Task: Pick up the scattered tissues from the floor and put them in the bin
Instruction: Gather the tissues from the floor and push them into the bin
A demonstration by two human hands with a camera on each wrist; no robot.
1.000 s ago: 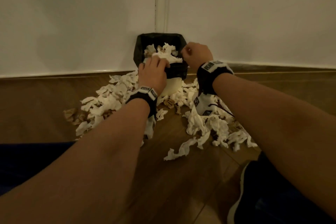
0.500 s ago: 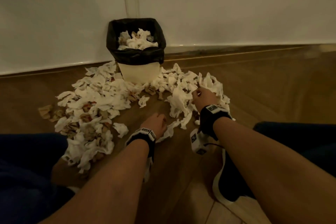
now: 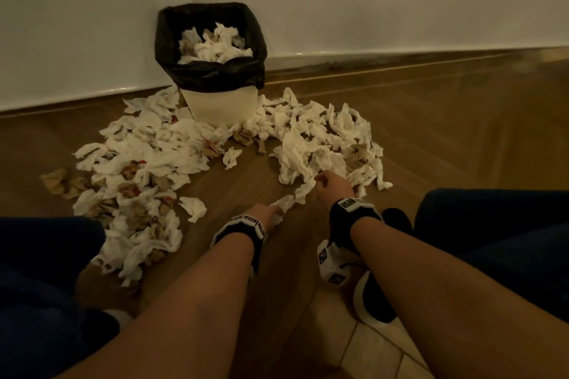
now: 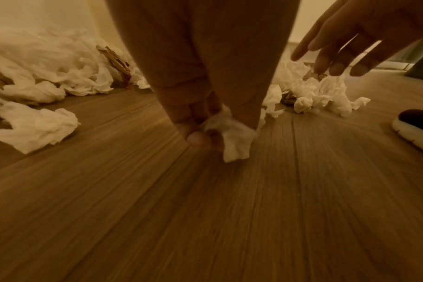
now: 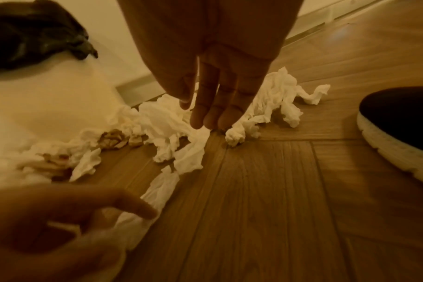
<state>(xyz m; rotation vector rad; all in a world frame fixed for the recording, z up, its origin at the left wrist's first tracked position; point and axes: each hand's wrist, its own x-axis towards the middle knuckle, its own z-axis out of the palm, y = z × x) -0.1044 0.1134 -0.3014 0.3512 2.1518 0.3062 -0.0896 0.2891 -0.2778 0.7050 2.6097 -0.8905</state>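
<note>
A cream bin (image 3: 220, 104) with a black liner stands in the wall corner, with white tissues heaped inside. Crumpled white and brown tissues (image 3: 138, 169) lie in piles left and right of it on the wooden floor. My left hand (image 3: 275, 212) is low over the floor and pinches the near end of a long white tissue strip (image 3: 303, 191). The left wrist view shows that tissue (image 4: 232, 137) held between thumb and fingers. My right hand (image 3: 321, 181) hovers over the right pile (image 3: 317, 138); its fingers (image 5: 207, 106) point straight down and hold nothing.
A black shoe (image 3: 375, 295) with a white sole rests on the floor just behind my right wrist. Knees in dark trousers flank both arms. White walls and a skirting board close off the back. Bare floorboards lie between the two piles.
Both hands left the top of the bin and came down to the floor near me. The left hand has taken hold of the strip's end; the right hand drew back over the right pile.
</note>
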